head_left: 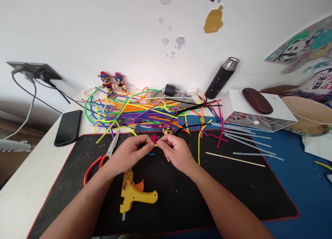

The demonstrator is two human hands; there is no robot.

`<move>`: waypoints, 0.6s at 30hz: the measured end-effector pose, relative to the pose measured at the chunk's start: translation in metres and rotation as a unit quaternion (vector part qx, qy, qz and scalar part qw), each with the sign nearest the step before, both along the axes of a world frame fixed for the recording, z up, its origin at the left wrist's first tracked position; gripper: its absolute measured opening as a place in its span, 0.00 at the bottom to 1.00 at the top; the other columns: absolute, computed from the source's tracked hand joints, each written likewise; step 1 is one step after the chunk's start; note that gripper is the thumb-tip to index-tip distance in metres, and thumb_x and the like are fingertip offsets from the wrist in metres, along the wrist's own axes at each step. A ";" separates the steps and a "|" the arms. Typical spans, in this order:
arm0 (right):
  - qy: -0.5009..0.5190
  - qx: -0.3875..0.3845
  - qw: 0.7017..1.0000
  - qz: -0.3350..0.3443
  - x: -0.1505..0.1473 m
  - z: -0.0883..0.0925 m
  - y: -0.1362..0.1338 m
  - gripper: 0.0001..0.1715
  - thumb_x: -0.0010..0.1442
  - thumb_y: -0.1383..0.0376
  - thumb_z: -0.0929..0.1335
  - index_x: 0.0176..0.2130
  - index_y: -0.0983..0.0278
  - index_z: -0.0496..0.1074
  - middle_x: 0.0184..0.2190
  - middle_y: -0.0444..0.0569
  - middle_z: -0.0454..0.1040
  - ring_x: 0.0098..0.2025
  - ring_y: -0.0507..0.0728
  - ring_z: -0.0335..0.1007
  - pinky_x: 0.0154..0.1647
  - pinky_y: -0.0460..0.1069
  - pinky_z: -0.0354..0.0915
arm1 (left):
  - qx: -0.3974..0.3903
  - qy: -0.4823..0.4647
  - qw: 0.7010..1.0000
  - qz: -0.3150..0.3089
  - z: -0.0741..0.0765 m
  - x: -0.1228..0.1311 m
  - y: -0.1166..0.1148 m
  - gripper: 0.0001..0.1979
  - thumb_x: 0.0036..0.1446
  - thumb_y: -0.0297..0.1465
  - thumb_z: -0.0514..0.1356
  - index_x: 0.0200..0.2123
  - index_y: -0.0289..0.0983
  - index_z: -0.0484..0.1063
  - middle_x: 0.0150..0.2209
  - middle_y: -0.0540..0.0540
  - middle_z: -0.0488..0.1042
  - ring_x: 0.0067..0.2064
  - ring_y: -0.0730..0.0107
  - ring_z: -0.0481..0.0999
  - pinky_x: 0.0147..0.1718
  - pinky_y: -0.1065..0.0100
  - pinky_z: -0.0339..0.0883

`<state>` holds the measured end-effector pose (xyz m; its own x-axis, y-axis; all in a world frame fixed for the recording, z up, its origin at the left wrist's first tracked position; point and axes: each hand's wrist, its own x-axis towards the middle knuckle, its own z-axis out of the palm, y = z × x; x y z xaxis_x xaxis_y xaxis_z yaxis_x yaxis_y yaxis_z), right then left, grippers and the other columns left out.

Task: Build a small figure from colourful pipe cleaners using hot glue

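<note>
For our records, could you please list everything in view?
Rectangular mat: 1, black, centre
Fuzzy piece: 1, magenta, centre
Fuzzy figures: 3, multicoloured, two rear left, one centre
Fuzzy stems: many, mixed, behind mat
Plastic glue gun: 1, yellow, front
Metal scissors: 1, red-handled, mat left
Translucent sticks: several, whitish, right
Rectangular phone: 1, black, left
Cylindrical flask: 1, black, rear
Rectangular box: 1, white, right
Oval case: 1, maroon, on box
Round bowl: 1, beige, right
Power strip: 1, black, wall
Left hand, right hand: 2, bare, centre
</note>
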<state>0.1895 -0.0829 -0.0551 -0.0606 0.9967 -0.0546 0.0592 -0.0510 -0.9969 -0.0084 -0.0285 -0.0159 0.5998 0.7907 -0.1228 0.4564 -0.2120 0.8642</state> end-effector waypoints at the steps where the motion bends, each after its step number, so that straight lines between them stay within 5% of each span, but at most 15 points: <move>1: -0.031 0.019 0.999 -0.004 0.001 -0.002 0.000 0.15 0.70 0.53 0.70 0.34 0.59 0.75 0.20 0.39 0.68 0.21 0.52 0.61 0.23 0.47 0.54 | 0.011 0.008 1.000 0.004 -0.001 0.000 -0.001 0.20 0.68 0.46 0.56 0.30 0.38 0.72 0.27 0.51 0.70 0.31 0.68 0.67 0.30 0.69 0.62; 8: -0.206 0.099 0.973 -0.002 0.005 -0.008 0.000 0.11 0.71 0.58 0.70 0.36 0.58 0.77 0.26 0.43 0.76 0.28 0.55 0.69 0.32 0.49 0.55 | 0.092 0.075 0.993 0.021 -0.004 0.001 -0.003 0.18 0.67 0.44 0.58 0.29 0.39 0.73 0.26 0.52 0.72 0.28 0.68 0.67 0.27 0.69 0.58; 18: -0.134 0.054 0.989 0.021 0.008 -0.006 -0.001 0.13 0.72 0.56 0.69 0.37 0.59 0.77 0.28 0.42 0.76 0.28 0.54 0.67 0.30 0.48 0.56 | 0.075 0.039 0.996 0.036 -0.003 -0.005 0.002 0.20 0.68 0.46 0.59 0.29 0.39 0.72 0.27 0.52 0.72 0.31 0.68 0.68 0.32 0.69 0.62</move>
<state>0.1980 -0.0842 -0.0615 -0.0992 0.9945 0.0332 0.3215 0.0636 -0.9448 -0.0133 -0.0269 -0.0188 0.5345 0.8440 -0.0439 0.5396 -0.3009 0.7863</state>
